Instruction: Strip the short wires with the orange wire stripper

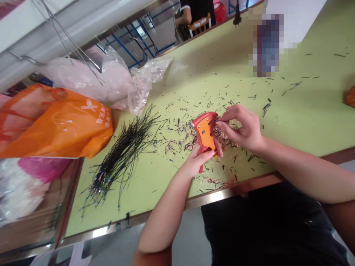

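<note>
Near the counter's front edge (216, 196), left fingers (206, 157) clasped a curved orange-red tool (205, 133), right fingers (229, 114) pinched a tiny blue piece (217, 120).

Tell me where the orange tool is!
In the head view, the orange tool is just right of centre, held in the left hand, with the right hand beside its upper end.

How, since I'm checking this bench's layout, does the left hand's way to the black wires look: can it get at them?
Probably not right now: the left hand is wrapped around the red-orange tool. Otherwise the way looks free, with only small scraps lying between it and the black wires.
</note>
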### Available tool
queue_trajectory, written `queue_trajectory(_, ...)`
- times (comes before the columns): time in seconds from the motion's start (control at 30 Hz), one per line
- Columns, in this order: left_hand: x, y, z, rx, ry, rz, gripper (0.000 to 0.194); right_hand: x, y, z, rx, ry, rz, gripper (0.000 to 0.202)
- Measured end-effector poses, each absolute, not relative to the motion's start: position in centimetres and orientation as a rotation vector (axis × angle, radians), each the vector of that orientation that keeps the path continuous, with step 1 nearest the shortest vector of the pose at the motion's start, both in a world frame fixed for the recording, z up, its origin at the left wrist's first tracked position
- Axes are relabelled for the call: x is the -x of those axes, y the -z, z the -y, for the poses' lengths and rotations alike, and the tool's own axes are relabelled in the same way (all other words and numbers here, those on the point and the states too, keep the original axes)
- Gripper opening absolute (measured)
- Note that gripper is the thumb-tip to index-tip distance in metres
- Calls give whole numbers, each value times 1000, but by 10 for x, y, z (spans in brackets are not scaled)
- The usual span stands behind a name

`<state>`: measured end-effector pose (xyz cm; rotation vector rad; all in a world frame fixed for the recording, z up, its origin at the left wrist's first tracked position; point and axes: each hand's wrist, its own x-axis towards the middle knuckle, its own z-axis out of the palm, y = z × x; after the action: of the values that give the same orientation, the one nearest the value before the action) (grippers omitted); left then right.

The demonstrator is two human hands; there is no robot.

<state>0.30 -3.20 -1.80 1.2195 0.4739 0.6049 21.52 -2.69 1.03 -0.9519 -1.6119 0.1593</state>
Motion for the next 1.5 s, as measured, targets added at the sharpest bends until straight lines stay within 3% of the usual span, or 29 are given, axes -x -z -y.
queue_trajectory(0.23, -7, 13, 30, -1065, -650, -448, 31, -214, -12, 32, 948, -229, 1527, 12)
queue_trajectory(0.47, -8, 8, 28, -982, -719, -517, 42, -209, -10, 36, 1018, -217, 1612, 14)
queue_trajectory(0.8, -8, 6, 31, -1007, -741, -499, 34, -210, -11, 34, 1092, -241, 1579, 21)
queue_trajectory(1.33, -6, 28, 32, -1042, -683, -458, 30, -200, -4, 40, 927, -289, 1671, 15)
queue_trajectory(1.5, -6, 29, 34, -1072, -754, -472, 29, -200, -1, 40, 865, -158, 1729, 14)
